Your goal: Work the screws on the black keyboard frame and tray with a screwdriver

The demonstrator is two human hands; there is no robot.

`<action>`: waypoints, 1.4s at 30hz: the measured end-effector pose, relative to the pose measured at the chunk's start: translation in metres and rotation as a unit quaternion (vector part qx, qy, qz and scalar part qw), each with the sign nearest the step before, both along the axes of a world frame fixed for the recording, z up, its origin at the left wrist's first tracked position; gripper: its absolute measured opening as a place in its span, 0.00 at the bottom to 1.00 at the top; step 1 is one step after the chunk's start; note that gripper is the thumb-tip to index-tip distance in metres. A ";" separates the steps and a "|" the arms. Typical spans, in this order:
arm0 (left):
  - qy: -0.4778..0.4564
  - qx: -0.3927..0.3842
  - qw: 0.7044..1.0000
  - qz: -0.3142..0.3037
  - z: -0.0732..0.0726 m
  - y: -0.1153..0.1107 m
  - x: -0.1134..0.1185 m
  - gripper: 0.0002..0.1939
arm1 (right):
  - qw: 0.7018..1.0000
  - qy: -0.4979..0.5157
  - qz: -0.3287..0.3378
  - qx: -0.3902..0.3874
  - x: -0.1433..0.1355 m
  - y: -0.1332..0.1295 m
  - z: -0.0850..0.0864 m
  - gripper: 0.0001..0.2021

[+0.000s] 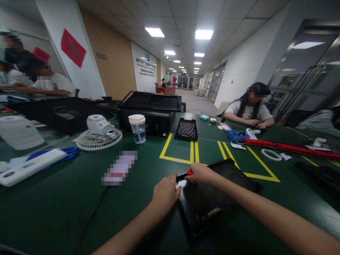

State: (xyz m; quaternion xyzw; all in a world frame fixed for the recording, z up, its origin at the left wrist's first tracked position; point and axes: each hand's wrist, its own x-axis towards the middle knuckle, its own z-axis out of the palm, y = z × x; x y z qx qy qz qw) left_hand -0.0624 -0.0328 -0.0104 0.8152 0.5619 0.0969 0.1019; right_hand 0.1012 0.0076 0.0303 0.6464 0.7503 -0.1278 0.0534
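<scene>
A flat black plastic panel (212,191) with raised edges lies on the green table in front of me. It has a glossy area and a small pale strip near its front side. My left hand (165,193) is closed around the panel's left corner, thumb on top. At the panel's far left edge, my right hand (202,174) grips a small red object (189,172), perhaps a tool handle. Most of that object is hidden by the fingers, and I cannot make out its tip.
Beyond the panel are a black tray of small parts (186,129), a lidded cup (137,130) and a black machine (148,120). Left are a white fan part (99,136) and a corded phone-like item (120,169). Yellow tape (175,160) marks the table. Another person (252,108) sits right.
</scene>
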 end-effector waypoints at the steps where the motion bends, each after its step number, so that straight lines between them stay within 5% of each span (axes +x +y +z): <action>1: 0.004 0.001 1.000 0.002 0.000 0.002 -0.001 0.19 | 1.000 -0.004 0.001 0.003 -0.002 0.002 0.000 0.19; 18: -0.067 0.033 0.997 0.016 -0.010 0.036 -0.015 0.13 | 0.998 0.056 -0.020 0.012 -0.004 0.017 -0.002 0.15; 22: -0.098 0.033 0.995 0.012 -0.012 0.041 -0.014 0.11 | 0.991 0.127 -0.033 0.000 0.007 0.012 0.010 0.13; 27: -0.126 0.039 0.991 0.009 -0.018 0.049 -0.011 0.11 | 0.971 0.225 -0.052 0.058 0.022 -0.007 0.045 0.16; 33: -0.147 0.067 0.987 0.009 -0.030 0.058 -0.008 0.10 | 0.841 0.532 -0.031 0.097 0.041 -0.042 0.081 0.15; 42: -0.154 0.094 0.983 0.030 -0.034 0.059 -0.001 0.09 | 0.702 0.692 -0.060 0.159 0.046 -0.067 0.091 0.11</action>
